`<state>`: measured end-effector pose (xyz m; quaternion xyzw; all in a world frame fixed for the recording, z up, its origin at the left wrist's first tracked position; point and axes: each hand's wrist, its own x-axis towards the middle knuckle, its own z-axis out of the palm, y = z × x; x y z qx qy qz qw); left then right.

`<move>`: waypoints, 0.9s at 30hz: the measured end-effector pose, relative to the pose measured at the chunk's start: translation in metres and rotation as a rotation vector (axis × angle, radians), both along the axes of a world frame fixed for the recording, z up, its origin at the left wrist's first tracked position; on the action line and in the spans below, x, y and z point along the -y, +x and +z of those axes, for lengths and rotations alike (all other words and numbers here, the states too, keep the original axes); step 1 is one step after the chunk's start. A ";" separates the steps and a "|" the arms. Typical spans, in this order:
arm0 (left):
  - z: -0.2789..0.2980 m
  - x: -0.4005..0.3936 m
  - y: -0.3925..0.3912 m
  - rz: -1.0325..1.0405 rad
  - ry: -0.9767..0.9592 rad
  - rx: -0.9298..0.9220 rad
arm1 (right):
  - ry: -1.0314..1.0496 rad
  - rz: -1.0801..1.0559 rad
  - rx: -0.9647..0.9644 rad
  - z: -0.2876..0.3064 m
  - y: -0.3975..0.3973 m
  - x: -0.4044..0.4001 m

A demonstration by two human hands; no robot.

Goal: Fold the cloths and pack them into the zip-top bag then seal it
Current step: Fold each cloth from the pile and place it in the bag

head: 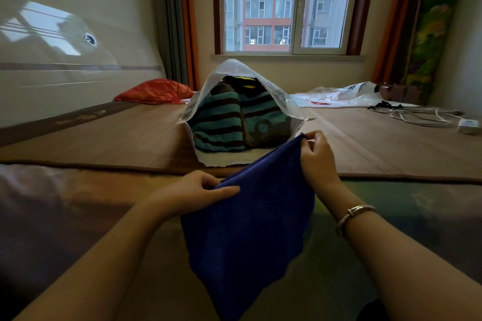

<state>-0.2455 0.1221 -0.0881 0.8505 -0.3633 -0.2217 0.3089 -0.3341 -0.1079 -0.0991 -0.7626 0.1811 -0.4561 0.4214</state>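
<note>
A dark blue cloth hangs in front of me, held up by its top edge. My left hand pinches the cloth's near left corner. My right hand pinches the upper right corner, higher and farther away. Behind the cloth, a clear zip-top bag lies on the bed with its mouth open toward me. Folded cloths with teal and brown stripes fill the bag, with a dark cloth on top. The lower tip of the blue cloth runs out of the bottom of the view.
The brown bed mat spreads to both sides of the bag. A red pillow lies at the back left. More clear plastic bags and a white cable with a power strip lie at the back right, below the window.
</note>
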 end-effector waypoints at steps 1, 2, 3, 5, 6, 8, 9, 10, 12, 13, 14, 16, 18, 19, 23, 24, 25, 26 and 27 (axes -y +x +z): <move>-0.004 -0.001 0.002 0.012 0.044 0.044 | -0.021 0.015 0.003 0.000 0.000 -0.004; -0.008 -0.002 0.004 0.024 0.082 0.092 | -0.040 0.031 0.009 0.000 0.001 -0.008; -0.011 -0.003 0.004 0.029 0.126 0.150 | -0.058 0.044 0.019 0.000 0.001 -0.011; -0.015 -0.003 0.006 0.020 0.221 0.254 | -0.080 0.050 0.046 0.002 -0.001 -0.017; -0.017 -0.003 0.007 0.017 0.241 0.285 | -0.084 0.054 0.059 0.003 -0.003 -0.019; -0.015 -0.007 0.007 0.031 0.168 0.344 | -0.081 0.060 0.112 0.010 -0.009 -0.022; -0.009 -0.010 0.007 0.055 0.074 0.416 | -0.078 0.047 0.164 0.014 -0.014 -0.022; -0.001 -0.014 0.007 0.081 -0.044 0.516 | -0.077 0.027 0.220 0.018 -0.019 -0.019; 0.017 -0.022 0.005 0.145 -0.304 0.633 | -0.097 0.013 0.231 0.020 -0.028 -0.010; 0.022 -0.026 0.005 0.166 -0.374 0.618 | -0.123 0.036 0.148 0.018 -0.032 -0.006; 0.024 -0.029 0.004 0.172 -0.356 0.586 | -0.158 0.072 0.050 0.013 -0.035 -0.005; 0.017 -0.031 0.004 0.147 -0.179 0.584 | -0.264 0.087 0.005 0.005 -0.036 -0.006; 0.012 -0.030 0.004 0.157 -0.149 0.659 | -0.354 0.005 0.114 0.008 -0.034 -0.009; 0.014 -0.030 0.004 0.175 -0.220 0.686 | -0.337 -0.018 0.136 0.012 -0.034 -0.009; 0.021 -0.028 0.004 0.124 -0.322 0.588 | -0.279 -0.021 0.101 0.010 -0.041 -0.001; 0.018 -0.028 0.005 0.092 -0.256 0.557 | -0.315 -0.033 0.092 0.008 -0.043 0.000; 0.013 -0.028 0.006 0.071 -0.192 0.535 | -0.335 -0.034 0.082 0.007 -0.043 0.001; 0.008 -0.028 0.008 0.058 -0.135 0.528 | -0.336 -0.028 0.067 0.006 -0.043 0.001; 0.005 -0.026 0.009 0.049 -0.090 0.532 | -0.334 -0.022 0.051 0.004 -0.041 0.001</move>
